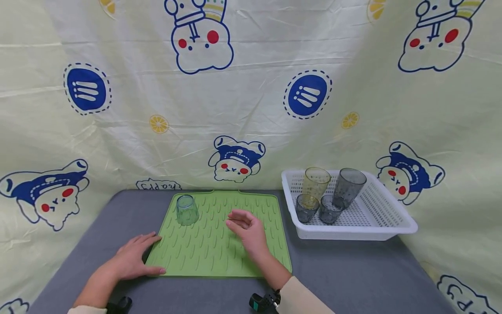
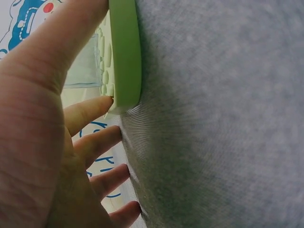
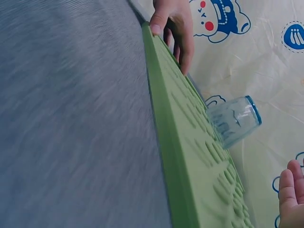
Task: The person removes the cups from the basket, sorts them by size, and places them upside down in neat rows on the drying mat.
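A clear bluish drinking glass (image 1: 187,211) stands, apparently upside down, near the far left corner of the green ridged mat (image 1: 219,257). My left hand (image 1: 131,257) spreads its fingers at the mat's near left corner. Its thumb rests at the front edge and the index fingertip touches the left edge; the other fingertips reach the grey cloth in the left wrist view. Over the middle of the mat hovers my right hand (image 1: 247,231), fingers loosely bent and holding nothing. That hand is apart from the glass, to its right.
To the right stands a white perforated plastic basket (image 1: 392,230). Inside are a tall yellowish glass (image 1: 315,182), a tall grey glass (image 1: 350,187) and two short dark glasses, one a small tumbler (image 1: 306,209). A patterned curtain (image 1: 251,104) hangs behind the grey-covered table (image 1: 353,270).
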Action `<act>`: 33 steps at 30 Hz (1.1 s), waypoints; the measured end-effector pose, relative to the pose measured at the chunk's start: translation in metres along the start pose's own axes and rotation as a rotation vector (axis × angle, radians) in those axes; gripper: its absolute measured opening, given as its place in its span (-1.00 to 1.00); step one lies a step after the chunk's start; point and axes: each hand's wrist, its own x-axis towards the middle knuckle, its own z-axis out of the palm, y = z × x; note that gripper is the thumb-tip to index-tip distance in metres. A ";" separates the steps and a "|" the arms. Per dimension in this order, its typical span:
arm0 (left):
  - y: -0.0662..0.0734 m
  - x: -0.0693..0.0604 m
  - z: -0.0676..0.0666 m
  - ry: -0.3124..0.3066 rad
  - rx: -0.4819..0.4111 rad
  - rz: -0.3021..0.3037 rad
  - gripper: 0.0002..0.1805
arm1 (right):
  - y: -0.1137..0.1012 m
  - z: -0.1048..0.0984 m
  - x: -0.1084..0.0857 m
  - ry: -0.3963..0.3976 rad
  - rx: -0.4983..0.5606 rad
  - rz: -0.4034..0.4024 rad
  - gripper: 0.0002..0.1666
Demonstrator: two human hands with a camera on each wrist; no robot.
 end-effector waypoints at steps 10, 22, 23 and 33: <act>0.001 0.001 -0.003 0.010 0.017 0.013 0.12 | -0.010 -0.036 -0.017 0.057 -0.005 -0.026 -0.56; 0.002 0.000 0.001 0.028 0.017 0.031 0.10 | -0.023 -0.076 -0.041 0.022 -0.013 -0.148 -0.58; 0.003 0.000 0.001 0.031 0.016 0.032 0.10 | -0.024 -0.080 -0.043 0.013 -0.019 -0.163 -0.59; 0.001 -0.001 0.000 0.034 0.025 0.021 0.10 | -0.045 -0.120 -0.052 -0.059 -0.002 -0.291 -0.71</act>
